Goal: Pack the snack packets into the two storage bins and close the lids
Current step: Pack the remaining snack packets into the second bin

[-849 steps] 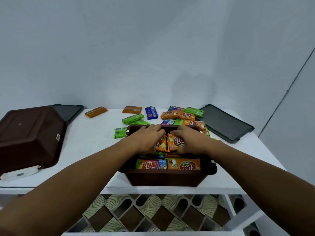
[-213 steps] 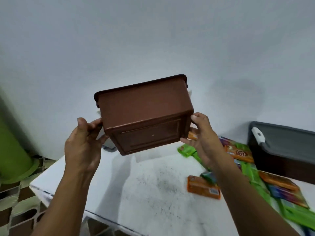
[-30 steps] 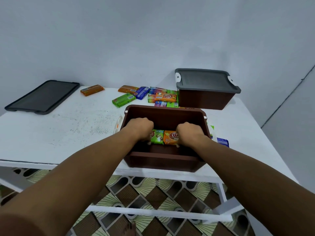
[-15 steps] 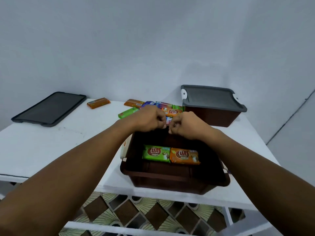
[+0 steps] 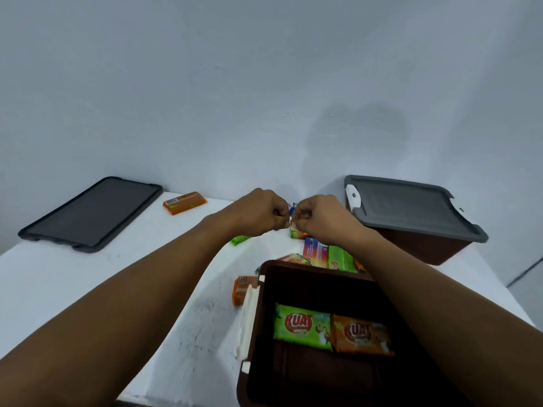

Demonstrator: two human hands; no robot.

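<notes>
A green packet [image 5: 301,326] and an orange packet [image 5: 361,336] lie inside the open bin [image 5: 317,286]. Beyond that bin, my right hand [image 5: 320,220] pinches a packet [image 5: 294,232] on the counter [image 5: 88,289]. My left hand [image 5: 258,214] is curled alongside, and I can't tell what it grips. The lidded bin [image 5: 411,210] stands beyond the open bin, to its right.

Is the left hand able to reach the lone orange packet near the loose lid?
Probably yes. The orange packet lies alone on the table, left of the left hand, with nothing between them. That hand is curled, though; whether it already holds something is unclear.
</notes>
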